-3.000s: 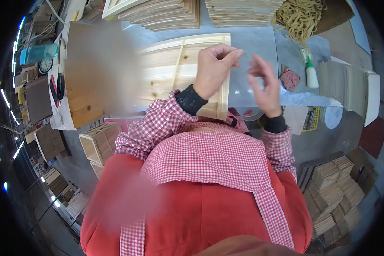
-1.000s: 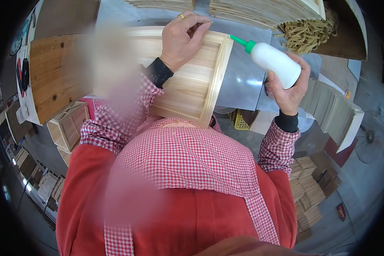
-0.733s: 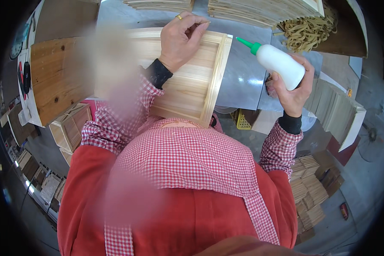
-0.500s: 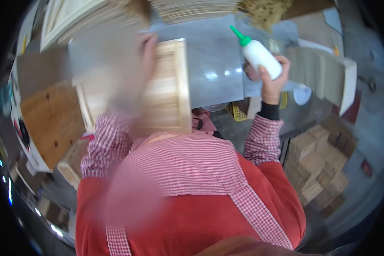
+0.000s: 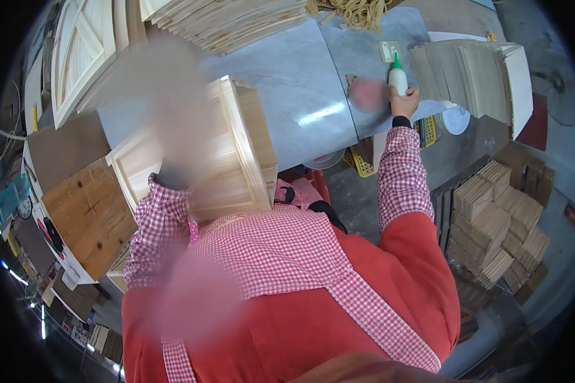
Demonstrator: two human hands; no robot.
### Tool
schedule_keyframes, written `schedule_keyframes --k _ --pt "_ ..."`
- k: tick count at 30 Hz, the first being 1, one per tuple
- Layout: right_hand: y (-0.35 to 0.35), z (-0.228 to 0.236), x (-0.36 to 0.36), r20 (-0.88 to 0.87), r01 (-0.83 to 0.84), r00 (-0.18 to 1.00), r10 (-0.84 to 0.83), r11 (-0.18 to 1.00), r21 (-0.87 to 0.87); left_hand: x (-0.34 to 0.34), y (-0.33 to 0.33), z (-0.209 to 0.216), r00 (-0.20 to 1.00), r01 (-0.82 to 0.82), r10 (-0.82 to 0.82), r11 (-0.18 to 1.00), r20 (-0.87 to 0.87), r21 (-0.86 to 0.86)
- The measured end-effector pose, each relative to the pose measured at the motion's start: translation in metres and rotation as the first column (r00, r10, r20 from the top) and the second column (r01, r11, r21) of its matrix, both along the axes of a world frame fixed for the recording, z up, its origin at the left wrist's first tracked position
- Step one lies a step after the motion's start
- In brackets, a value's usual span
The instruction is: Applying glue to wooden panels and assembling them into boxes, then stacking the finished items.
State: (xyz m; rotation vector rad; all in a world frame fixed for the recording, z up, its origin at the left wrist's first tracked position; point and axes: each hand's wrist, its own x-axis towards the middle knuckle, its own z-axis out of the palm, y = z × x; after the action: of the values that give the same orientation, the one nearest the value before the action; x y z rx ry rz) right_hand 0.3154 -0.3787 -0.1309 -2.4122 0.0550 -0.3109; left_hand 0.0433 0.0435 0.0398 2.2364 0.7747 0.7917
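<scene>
Holding white glue bottle (image 5: 397, 78) w/ green nozzle upright on grey bench (image 5: 300, 89), far right side, right hand (image 5: 405, 102) w/ grip wrapped shut round bottle's lower half. Bottle just beside red pad (image 5: 368, 94) and near stack of thin wood slats (image 5: 473, 70). Left hand mostly behind blurred patch at wooden box frame (image 5: 236, 153), frame tipped up on edge near bench's front; can't tell how open that grip is.
</scene>
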Motion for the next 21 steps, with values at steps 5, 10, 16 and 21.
schedule_keyframes --k 5,10,16,21 --pt "0.05 0.05 -0.011 0.125 -0.112 0.977 0.17 0.919 -0.379 0.003 -0.001 0.015 0.996 0.066 -0.06 0.992 0.062 -0.106" --pt "0.172 0.147 -0.105 0.174 -0.776 0.594 0.785 0.617 -0.134 0.006 -0.001 0.013 0.981 0.033 -0.013 0.995 0.196 -0.099" --pt "0.248 0.212 -0.139 0.174 -0.903 0.299 0.938 0.337 -0.266 0.001 0.0 0.01 0.987 0.064 -0.042 0.988 0.152 -0.143" --pt "0.263 0.207 -0.138 0.14 -0.89 0.223 0.965 0.26 -0.375 0.001 0.001 0.009 0.987 0.076 -0.055 0.988 0.154 -0.135"
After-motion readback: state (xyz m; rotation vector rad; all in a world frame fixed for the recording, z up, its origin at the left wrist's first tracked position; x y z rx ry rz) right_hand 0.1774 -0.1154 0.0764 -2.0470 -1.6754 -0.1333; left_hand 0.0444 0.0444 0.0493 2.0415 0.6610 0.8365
